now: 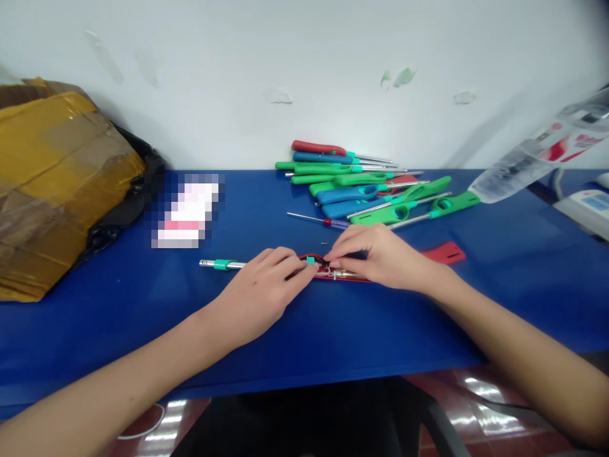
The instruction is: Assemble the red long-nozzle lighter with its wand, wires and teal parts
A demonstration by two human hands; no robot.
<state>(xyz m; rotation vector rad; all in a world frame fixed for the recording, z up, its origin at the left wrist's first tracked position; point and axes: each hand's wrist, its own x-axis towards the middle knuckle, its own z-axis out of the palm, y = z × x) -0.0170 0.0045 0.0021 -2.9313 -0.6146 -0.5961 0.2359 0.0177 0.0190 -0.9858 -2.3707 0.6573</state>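
Note:
A red-handled gas lighter (352, 277) lies open on the blue table, its inner parts showing and its metal tube with a turquoise collar (221, 264) pointing left. My left hand (266, 285) is closed over the tube end of the handle, fingertips at its inside. Above the opened handle, my right hand (373, 254) has thumb and forefinger pinched at the inner parts; what they hold is too small to make out. A loose red handle half (447, 252) rests behind my right wrist. Just beyond the lighter are a tiny screw (324, 243) and a screwdriver (333, 223), partly hidden.
Several red, blue and green lighters (352, 190) are piled by the wall. A plastic bottle (518, 165) stands at right, near a white device (587, 206). At left sit a taped cardboard box (61, 190), a black bag (124, 209) and a blurred-out pale item (190, 212).

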